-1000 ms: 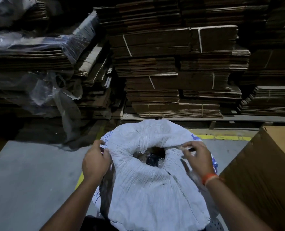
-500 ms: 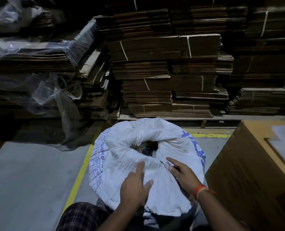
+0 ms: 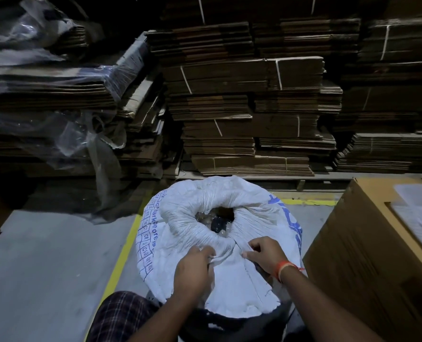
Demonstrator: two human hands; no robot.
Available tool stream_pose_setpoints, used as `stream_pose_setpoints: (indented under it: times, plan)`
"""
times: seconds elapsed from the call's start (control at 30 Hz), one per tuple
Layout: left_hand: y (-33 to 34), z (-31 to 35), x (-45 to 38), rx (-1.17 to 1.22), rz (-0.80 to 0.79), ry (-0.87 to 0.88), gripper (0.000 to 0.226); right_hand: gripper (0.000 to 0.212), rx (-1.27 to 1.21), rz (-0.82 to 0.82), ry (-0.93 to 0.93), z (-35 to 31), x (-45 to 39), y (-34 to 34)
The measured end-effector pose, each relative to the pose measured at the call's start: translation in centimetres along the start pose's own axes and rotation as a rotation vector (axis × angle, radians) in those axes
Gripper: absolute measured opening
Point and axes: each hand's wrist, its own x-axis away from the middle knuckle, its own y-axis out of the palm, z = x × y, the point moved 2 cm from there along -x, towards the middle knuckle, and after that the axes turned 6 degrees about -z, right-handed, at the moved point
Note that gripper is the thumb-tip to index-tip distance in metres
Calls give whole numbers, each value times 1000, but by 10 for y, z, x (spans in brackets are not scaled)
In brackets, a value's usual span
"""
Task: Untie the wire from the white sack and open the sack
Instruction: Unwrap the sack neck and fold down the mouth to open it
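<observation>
Both hands, L (image 3: pixel 192 270) & R (image 3: pixel 266 255), pinch 1 white sack's (image 3: pixel 242 287) near rim.

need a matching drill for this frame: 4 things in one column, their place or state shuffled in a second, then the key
Things:
1. white sack
2. left hand
3. cardboard box
4. yellow floor line

Place or state:
A. stands at the right edge, beside the sack
B. mouth partly open, dark contents showing inside
C. runs along the grey floor on the sack's left
D. grips a fold of fabric on the near side of the mouth

Pairs: 1-B, 2-D, 3-A, 4-C

The right hand pinches the fabric just beside the left.
</observation>
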Motion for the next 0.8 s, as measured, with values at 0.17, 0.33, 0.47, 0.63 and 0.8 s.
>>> stream_pose_setpoints:
  times: [0.17, 0.33, 0.47, 0.63, 0.8]
  plan:
    - [-5, -6, 10, -67, 6, -3, 27, 56, 29, 68, -43, 3, 22, -11]
    - [-5, -2, 28, -100, -31, -32, 26, 54, 91, 77, -25, 0, 45, -11]
    - [5, -6, 43, -116, -120, -83, 30, 55, 144, 36, -30, 0, 65, 1]
    - [12, -13, 48, -98, -153, -96, 27, 51, 137, 56, 35, 7, 75, 16]
    - [12, -19, 46, 15, -97, -89, 17, 49, 105, 106, 72, 10, 72, 20]
